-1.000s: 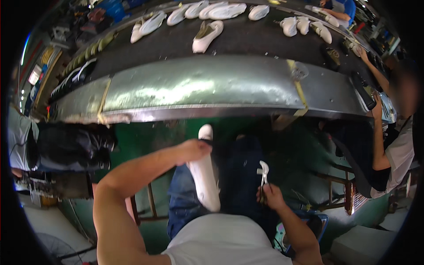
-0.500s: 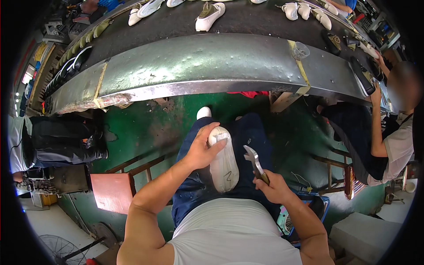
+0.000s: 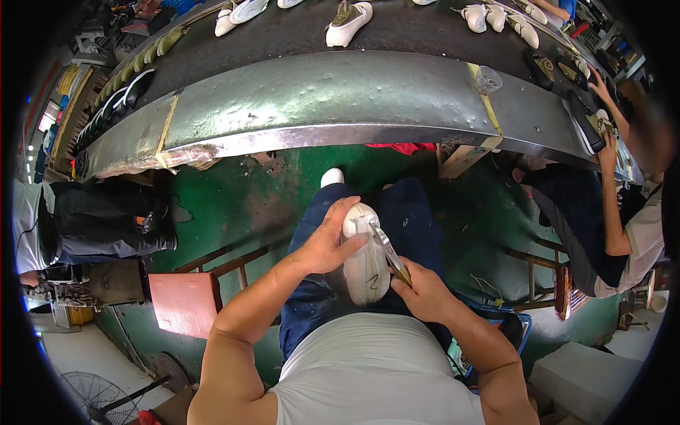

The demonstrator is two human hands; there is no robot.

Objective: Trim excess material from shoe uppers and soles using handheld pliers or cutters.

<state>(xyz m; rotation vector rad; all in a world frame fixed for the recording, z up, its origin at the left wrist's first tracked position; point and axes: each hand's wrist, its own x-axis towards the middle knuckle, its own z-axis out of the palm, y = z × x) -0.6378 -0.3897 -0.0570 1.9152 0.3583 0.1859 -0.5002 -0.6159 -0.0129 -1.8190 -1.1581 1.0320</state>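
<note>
Left hand: left hand wrapped round the toe end of the white shoe, fingers curled over its top, shoe resting sole-up on the lap
Right hand: right hand closed on the handles of the pliers, their tip biting at the shoe's edge near the toe
Shoe mark: a dark scribble on the pale sole, near the heel
Stool: reddish wooden stool on the green floor, left of the knees
Belt: long grey conveyor curving ahead, yellow tape strips across its rim
On the belt: white shoes lying well apart
Co-worker: another person's hand at the belt's right end
</note>
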